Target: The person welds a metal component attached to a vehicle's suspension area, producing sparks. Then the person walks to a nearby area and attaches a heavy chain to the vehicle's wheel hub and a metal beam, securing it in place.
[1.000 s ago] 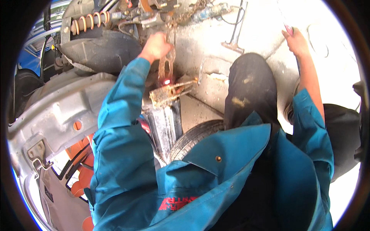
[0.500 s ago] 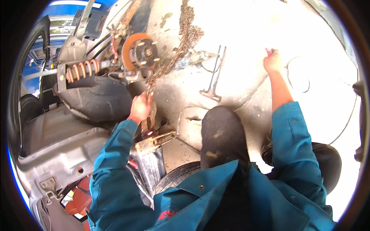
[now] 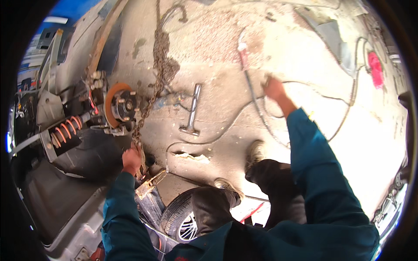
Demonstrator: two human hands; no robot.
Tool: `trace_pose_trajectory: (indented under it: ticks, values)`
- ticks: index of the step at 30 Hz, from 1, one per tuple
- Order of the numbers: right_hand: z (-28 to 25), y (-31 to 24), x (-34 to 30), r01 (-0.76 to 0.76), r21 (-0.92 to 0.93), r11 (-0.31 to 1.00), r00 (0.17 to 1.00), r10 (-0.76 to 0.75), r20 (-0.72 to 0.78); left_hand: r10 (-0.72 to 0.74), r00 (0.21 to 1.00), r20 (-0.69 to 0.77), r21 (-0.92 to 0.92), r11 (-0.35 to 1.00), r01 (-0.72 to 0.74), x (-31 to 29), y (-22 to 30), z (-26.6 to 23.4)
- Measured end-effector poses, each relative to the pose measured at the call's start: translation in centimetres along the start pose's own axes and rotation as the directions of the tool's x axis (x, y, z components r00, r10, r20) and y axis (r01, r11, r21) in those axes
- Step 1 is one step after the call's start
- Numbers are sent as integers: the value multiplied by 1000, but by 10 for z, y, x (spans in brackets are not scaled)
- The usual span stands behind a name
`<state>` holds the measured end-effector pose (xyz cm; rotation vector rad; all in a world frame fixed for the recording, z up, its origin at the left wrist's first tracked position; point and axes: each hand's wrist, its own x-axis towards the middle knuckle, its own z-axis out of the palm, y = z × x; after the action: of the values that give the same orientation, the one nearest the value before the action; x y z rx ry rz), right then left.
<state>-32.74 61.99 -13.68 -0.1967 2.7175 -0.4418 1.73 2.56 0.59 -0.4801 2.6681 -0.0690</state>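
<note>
My left hand point(image 3: 132, 160) is closed around the lower end of a rusty chain point(image 3: 150, 104), beside the wheel hub. The chain runs away across the floor, past an orange-rimmed brake disc point(image 3: 114, 104). My right hand point(image 3: 274, 89) reaches forward over the floor, its fingers apart though somewhat blurred, with nothing visible in it. Just beyond it is a red-handled tool point(image 3: 243, 55) with a dark cable trailing from its end; whether it touches the floor I cannot tell. A steel hammer point(image 3: 191, 117) lies on the concrete between my hands.
At left stands a stripped car body with a coil-spring strut point(image 3: 67, 130). A wheel with tyre point(image 3: 176, 217) lies by my legs. Cables point(image 3: 230, 124) loop across the floor. A hole point(image 3: 191, 155) breaks the concrete, and a pink item point(image 3: 375, 69) lies far right.
The view has shifted to the right. The red thing in my right hand has left it and is now beyond the fingers with its cable. My left hand keeps its grip on the chain.
</note>
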Motion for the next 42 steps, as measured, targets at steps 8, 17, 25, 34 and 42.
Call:
trace_pose_trajectory:
  ticks: [8,17,25,34,42]
  values:
    - [-27,94,-346,-100,-6,995,866,90,491,107,994,0,117,987,-106,-89,108,-114]
    - [-223,80,-539,-459,330,825,843,287,456,479,835,272,-295,867,-402,-178,242,-319]
    - [-353,97,-485,-646,763,8,603,618,505,281,956,88,-325,915,-239,-79,274,-430]
    - [-363,134,-399,-467,715,-521,726,236,646,238,945,224,-100,970,-220,36,311,-432]
    - [-467,170,-287,-847,517,-124,456,328,827,576,769,278,-108,814,-571,227,397,-475]
